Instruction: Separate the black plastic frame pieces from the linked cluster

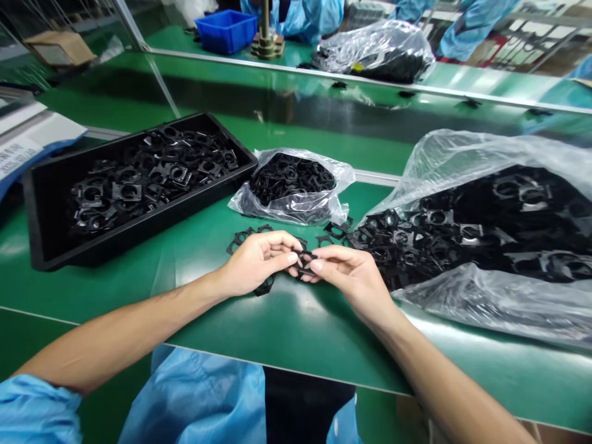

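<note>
Between my two hands, above the green tabletop (296,333), is a small black plastic part (304,269) with a round opening. My left hand (259,260) pinches its left side between thumb and fingers. From the other side, my right hand (350,274) grips it the same way. Fingers cover much of it, so I cannot tell if it is one piece or two pressed together. Several loose black ring-shaped parts (264,286) lie on the table beside and behind my left hand. More black flat parts (337,230) lie just behind my right hand.
A black tray (152,213) of black parts stands at the left. A small clear bag (296,213) of black rings sits behind my hands. On the right, a large open plastic bag (462,302) spills similar parts. Across a metal rail are a blue bin (226,32) and people in blue sleeves.
</note>
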{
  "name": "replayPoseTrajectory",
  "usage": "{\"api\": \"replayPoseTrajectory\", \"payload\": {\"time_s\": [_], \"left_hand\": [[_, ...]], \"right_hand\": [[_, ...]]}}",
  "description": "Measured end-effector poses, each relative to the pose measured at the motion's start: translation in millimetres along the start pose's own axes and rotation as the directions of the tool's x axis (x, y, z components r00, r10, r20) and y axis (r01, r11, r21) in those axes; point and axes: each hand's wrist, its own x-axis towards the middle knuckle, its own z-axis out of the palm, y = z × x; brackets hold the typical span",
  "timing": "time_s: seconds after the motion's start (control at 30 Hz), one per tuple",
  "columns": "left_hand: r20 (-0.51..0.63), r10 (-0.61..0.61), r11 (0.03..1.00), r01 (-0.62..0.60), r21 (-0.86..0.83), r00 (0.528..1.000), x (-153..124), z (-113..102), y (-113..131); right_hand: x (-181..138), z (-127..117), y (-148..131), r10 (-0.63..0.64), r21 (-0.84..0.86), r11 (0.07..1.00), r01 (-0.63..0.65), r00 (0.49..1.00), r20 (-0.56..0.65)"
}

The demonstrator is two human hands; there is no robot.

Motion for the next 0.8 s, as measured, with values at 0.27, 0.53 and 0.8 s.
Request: {"api": "replayPoseTrajectory", "payload": {"time_s": [0.27, 0.53, 0.8], "left_hand": [[-0.066, 0.462, 0.792, -0.378, 0.479, 0.885, -5.3, 2.4, 5.4], [0.075, 0.670, 0.544, -0.556, 0.628, 0.739, -6.9, 2.9, 2.3], [0.130, 0.680, 0.492, -0.581, 0.649, 0.722, 1.1, 2.7, -2.0]], "right_hand": [[-5.0, 0.8, -2.3, -0.132, -0.134, 0.984, 0.119, 0.988, -0.086], [-4.0, -3.9, 5.0, -0.230, -0.156, 0.963, 0.220, 0.972, -0.048], [1.6, -4.6, -2.0, -0.158, -0.237, 0.960, 0.150, 0.987, -0.015]]}}
